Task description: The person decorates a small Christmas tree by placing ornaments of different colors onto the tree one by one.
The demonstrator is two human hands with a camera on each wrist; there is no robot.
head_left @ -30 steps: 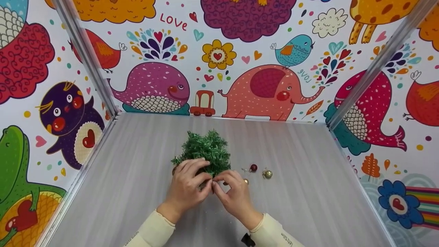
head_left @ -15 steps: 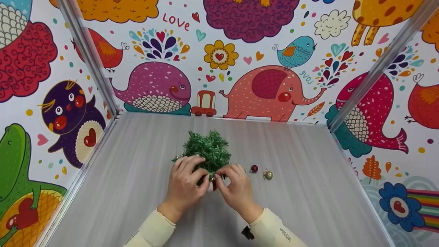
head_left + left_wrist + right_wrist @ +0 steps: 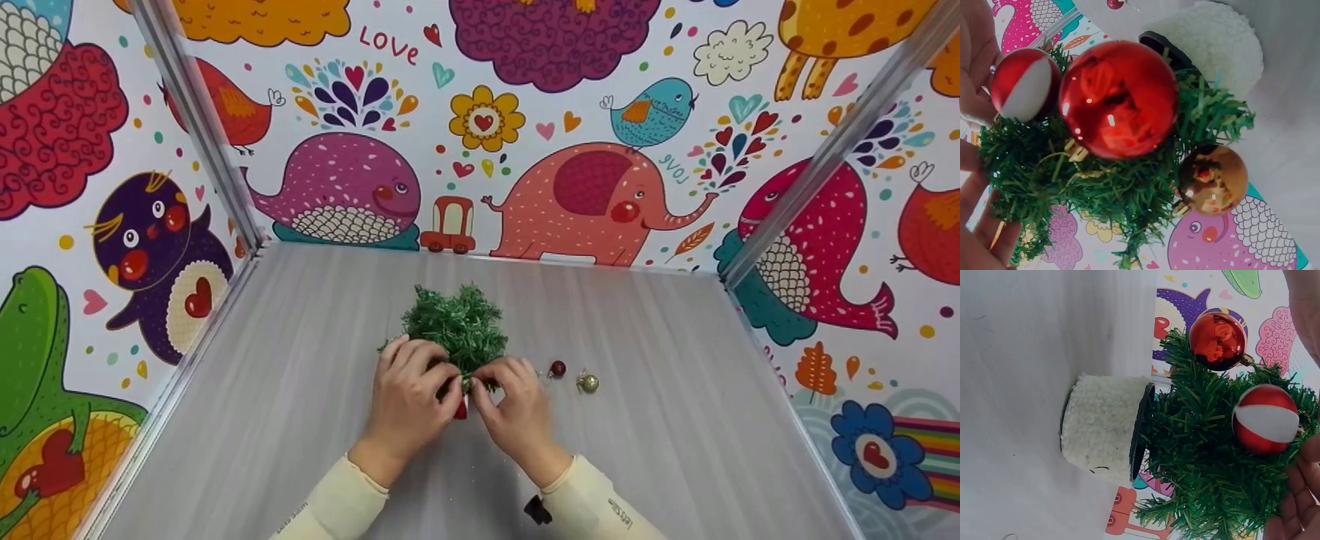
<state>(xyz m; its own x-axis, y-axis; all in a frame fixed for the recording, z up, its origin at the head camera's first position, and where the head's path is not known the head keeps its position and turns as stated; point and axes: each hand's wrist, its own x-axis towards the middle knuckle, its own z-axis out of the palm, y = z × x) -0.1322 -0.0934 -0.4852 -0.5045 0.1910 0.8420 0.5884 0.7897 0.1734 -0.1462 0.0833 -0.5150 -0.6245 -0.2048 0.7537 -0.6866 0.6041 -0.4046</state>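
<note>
Head view: fingers [image 3: 496, 370] pinch at tree [image 3: 456, 321]; red bauble [image 3: 460, 410] plainer than earlier.

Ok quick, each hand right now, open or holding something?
Left hand: closed, pinching at the tree; exact grip hidden.
Right hand: closed, pinching there too; exact grip hidden.

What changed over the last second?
The left hand and right hand shifted slightly forward, toward the tree. A red-and-white ball now shows below them; a gold ball peeking past the right hand went out of view. No grip change is plain. The tree, loose dark red ball and loose gold ball stayed put.
</note>
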